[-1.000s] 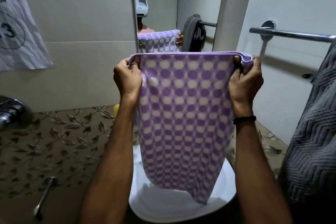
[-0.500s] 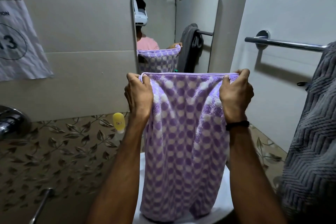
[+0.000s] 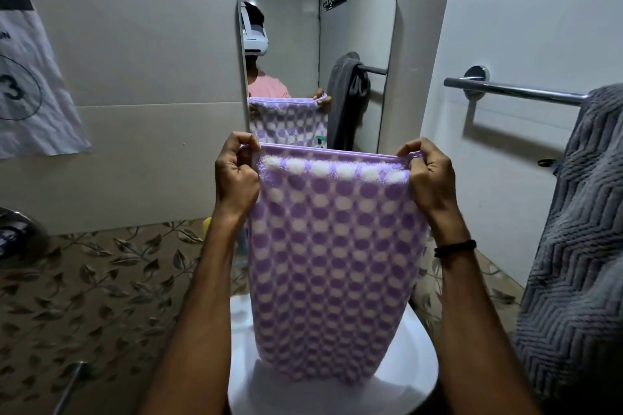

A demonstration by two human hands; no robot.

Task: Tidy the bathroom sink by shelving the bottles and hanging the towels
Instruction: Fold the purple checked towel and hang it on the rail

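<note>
Beige bathroom tiling backs a mirror [image 3: 317, 57] at twelve o'clock. The purple towel [image 3: 333, 256] is gripped by its top corners, left hand [image 3: 236, 175] and right hand [image 3: 428, 175] held apart, probably to spread it flat for the rail [image 3: 515, 94] at two o'clock.

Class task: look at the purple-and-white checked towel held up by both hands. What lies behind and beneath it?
Below the purple-and-white checked towel sits a white sink basin; a yellow object peeks out beside the left hand. The rest of the countertop behind is covered.
</note>
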